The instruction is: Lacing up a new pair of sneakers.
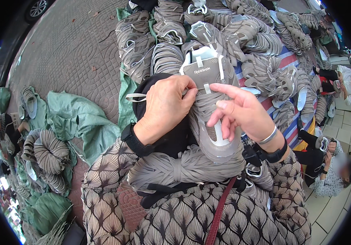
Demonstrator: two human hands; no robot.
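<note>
A grey sneaker (214, 141) with a pale lining and a label on its tongue lies on my lap, toe toward me. My left hand (165, 100) is closed in a pinch at the left edge of its lacing. A light shoelace (136, 97) sticks out behind that hand; the fingertips hide the rest. My right hand (240, 110) hovers over the lacing, index finger stretched toward the tongue loop and thumb apart, other fingers loosely bent. I see nothing held in it. Close to my body rests a tied bundle of flat grey laces (179, 168).
Stacked grey shoe uppers (169, 24) lie ahead and to the right, partly on a striped sheet (287, 61). Green sacking (79, 118) and coiled stacks of uppers (51, 153) are at left on paving. People sit at right, one seated person (332, 171) nearest; a car wheel (37, 9) shows far left.
</note>
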